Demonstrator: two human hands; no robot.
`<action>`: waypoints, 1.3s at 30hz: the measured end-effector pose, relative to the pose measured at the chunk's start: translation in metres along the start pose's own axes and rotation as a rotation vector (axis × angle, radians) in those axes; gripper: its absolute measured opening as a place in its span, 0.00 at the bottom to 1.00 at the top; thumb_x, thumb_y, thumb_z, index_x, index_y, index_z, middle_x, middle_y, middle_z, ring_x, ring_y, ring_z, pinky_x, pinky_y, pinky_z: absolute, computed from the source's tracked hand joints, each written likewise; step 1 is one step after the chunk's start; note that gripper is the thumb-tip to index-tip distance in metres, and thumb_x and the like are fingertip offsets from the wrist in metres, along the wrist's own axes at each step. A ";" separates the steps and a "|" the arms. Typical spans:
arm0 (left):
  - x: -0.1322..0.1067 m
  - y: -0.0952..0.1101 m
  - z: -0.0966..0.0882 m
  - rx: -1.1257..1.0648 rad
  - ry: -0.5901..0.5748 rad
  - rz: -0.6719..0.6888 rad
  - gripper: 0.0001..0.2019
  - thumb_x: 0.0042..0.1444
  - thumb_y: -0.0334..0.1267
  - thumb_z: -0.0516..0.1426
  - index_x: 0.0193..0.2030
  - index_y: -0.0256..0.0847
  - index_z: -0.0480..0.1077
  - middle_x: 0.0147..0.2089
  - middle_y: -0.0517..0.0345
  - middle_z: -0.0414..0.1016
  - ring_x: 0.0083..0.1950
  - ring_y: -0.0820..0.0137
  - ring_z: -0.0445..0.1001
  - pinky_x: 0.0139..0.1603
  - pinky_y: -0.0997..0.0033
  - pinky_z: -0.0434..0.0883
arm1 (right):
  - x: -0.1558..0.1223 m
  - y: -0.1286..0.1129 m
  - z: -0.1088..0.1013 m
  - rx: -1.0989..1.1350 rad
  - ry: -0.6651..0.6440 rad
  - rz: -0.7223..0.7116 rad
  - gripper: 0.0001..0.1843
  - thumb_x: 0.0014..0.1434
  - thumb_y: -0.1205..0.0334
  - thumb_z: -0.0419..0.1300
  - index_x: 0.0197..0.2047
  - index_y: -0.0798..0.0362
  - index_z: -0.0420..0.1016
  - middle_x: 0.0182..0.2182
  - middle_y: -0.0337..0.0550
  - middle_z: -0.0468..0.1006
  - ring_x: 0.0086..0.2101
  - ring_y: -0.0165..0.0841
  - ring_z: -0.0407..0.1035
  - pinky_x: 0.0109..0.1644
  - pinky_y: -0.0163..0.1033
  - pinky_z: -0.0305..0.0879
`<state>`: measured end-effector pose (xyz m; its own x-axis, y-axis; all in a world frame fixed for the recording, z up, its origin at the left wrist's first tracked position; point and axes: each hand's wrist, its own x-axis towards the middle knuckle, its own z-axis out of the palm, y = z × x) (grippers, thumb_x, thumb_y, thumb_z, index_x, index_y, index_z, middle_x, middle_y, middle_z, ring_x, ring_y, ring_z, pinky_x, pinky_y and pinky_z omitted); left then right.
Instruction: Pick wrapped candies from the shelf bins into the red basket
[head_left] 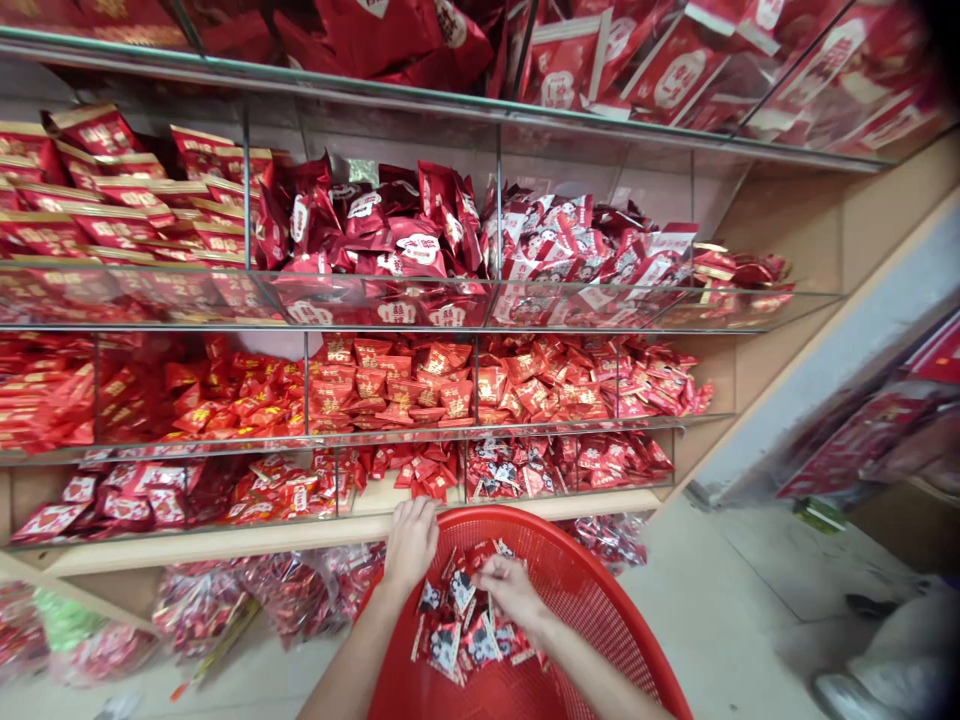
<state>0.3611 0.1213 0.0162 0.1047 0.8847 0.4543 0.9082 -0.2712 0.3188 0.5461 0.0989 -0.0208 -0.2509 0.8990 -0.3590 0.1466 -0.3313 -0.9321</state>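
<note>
Field notes, left to right. Below and left of the left grip, clear plastic bags (199,600) of red packets lie on the floor, under a wooden shelf ledge (225,540).

The left grip (409,548) sits at the near edge of a red plastic basket (592,620), just in front of the ledge, knuckles up and fingers curled downward. Whatever is under the fingers is hidden, so it cannot be told whether this grip is closed on anything.

Just right of it, a heap of small red-and-white packets (457,615) lies in the basket, directly below the right grip (512,590). That grip is narrow, its fingers (495,570) bent down onto the top of the heap. Whether they pinch a packet cannot be told.

Above both grips, clear acrylic bins (390,440) in 2 visible tiers hold red packets. Right of the basket sits another clear bag (611,540). Further right, on the tiled floor (720,620), a shoe (847,695) of another person shows at the frame's edge.
</note>
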 end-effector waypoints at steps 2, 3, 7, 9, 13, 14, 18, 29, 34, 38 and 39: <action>0.000 0.001 -0.001 0.005 -0.004 -0.001 0.15 0.55 0.29 0.45 0.47 0.44 0.65 0.43 0.56 0.69 0.45 0.66 0.64 0.50 0.61 0.60 | 0.001 0.005 0.002 -0.008 -0.021 -0.016 0.17 0.43 0.51 0.60 0.21 0.51 0.57 0.10 0.25 0.57 0.10 0.20 0.48 0.14 0.29 0.45; 0.000 0.001 -0.001 0.007 -0.007 -0.001 0.15 0.56 0.29 0.45 0.47 0.44 0.65 0.43 0.56 0.68 0.45 0.66 0.64 0.50 0.61 0.60 | 0.001 0.007 0.003 -0.015 -0.029 -0.029 0.18 0.42 0.49 0.61 0.21 0.51 0.57 0.11 0.26 0.58 0.11 0.20 0.48 0.14 0.29 0.45; 0.001 0.002 -0.002 0.012 -0.012 0.004 0.15 0.55 0.29 0.45 0.47 0.44 0.65 0.43 0.57 0.68 0.45 0.66 0.64 0.50 0.62 0.60 | 0.002 0.013 0.006 -0.052 -0.036 -0.065 0.22 0.40 0.44 0.62 0.20 0.52 0.58 0.13 0.27 0.59 0.12 0.20 0.48 0.16 0.30 0.45; 0.001 0.002 -0.002 0.013 -0.012 0.004 0.15 0.55 0.29 0.46 0.47 0.44 0.65 0.43 0.56 0.68 0.45 0.66 0.64 0.50 0.62 0.60 | 0.003 0.013 0.006 -0.082 -0.011 -0.097 0.23 0.41 0.42 0.61 0.19 0.51 0.57 0.12 0.28 0.57 0.13 0.21 0.49 0.17 0.30 0.46; 0.000 0.001 -0.001 0.017 -0.012 -0.002 0.14 0.56 0.29 0.46 0.47 0.43 0.65 0.43 0.56 0.68 0.45 0.66 0.64 0.50 0.63 0.60 | 0.005 0.005 0.000 -0.142 0.090 -0.225 0.26 0.45 0.40 0.56 0.15 0.52 0.54 0.13 0.32 0.61 0.18 0.24 0.57 0.24 0.31 0.53; 0.000 0.001 0.000 0.018 -0.013 -0.002 0.14 0.56 0.30 0.45 0.46 0.43 0.65 0.43 0.56 0.68 0.45 0.66 0.64 0.50 0.63 0.60 | 0.005 0.000 -0.002 -0.144 0.111 -0.245 0.26 0.47 0.39 0.55 0.14 0.52 0.55 0.14 0.34 0.63 0.19 0.26 0.59 0.26 0.32 0.55; 0.000 0.000 0.001 0.017 -0.015 0.001 0.15 0.56 0.29 0.45 0.47 0.44 0.65 0.43 0.57 0.68 0.45 0.67 0.64 0.50 0.62 0.60 | 0.008 -0.025 -0.022 -0.194 0.199 -0.301 0.26 0.52 0.40 0.50 0.16 0.53 0.59 0.16 0.38 0.68 0.20 0.27 0.62 0.28 0.33 0.57; -0.002 -0.001 0.004 0.025 0.005 0.016 0.15 0.55 0.28 0.46 0.48 0.43 0.64 0.44 0.56 0.68 0.45 0.66 0.63 0.50 0.63 0.60 | 0.049 -0.093 -0.071 -1.156 0.504 -0.455 0.07 0.58 0.58 0.50 0.33 0.52 0.64 0.36 0.42 0.70 0.30 0.29 0.67 0.29 0.33 0.53; -0.001 -0.001 0.003 0.026 -0.009 0.014 0.16 0.55 0.28 0.46 0.48 0.44 0.64 0.44 0.56 0.68 0.46 0.66 0.64 0.50 0.62 0.59 | 0.066 -0.100 -0.058 -1.430 0.420 -0.301 0.12 0.57 0.63 0.52 0.45 0.53 0.62 0.45 0.49 0.68 0.36 0.32 0.70 0.32 0.33 0.57; -0.001 -0.001 0.001 0.028 -0.004 0.018 0.16 0.54 0.27 0.46 0.47 0.43 0.64 0.43 0.56 0.68 0.45 0.66 0.64 0.50 0.62 0.60 | 0.070 -0.100 -0.052 -1.506 0.393 -0.257 0.13 0.59 0.69 0.46 0.47 0.54 0.61 0.46 0.53 0.67 0.37 0.34 0.70 0.34 0.36 0.60; -0.001 -0.001 0.001 0.029 -0.003 0.019 0.16 0.54 0.27 0.46 0.47 0.43 0.64 0.43 0.56 0.68 0.45 0.66 0.64 0.50 0.62 0.60 | 0.070 -0.100 -0.052 -1.511 0.394 -0.262 0.13 0.59 0.71 0.44 0.47 0.54 0.62 0.46 0.53 0.68 0.37 0.34 0.70 0.34 0.36 0.60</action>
<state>0.3609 0.1212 0.0146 0.1233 0.8804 0.4579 0.9172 -0.2773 0.2862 0.5642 0.2097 0.0498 -0.2026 0.9776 0.0562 0.9791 0.2013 0.0288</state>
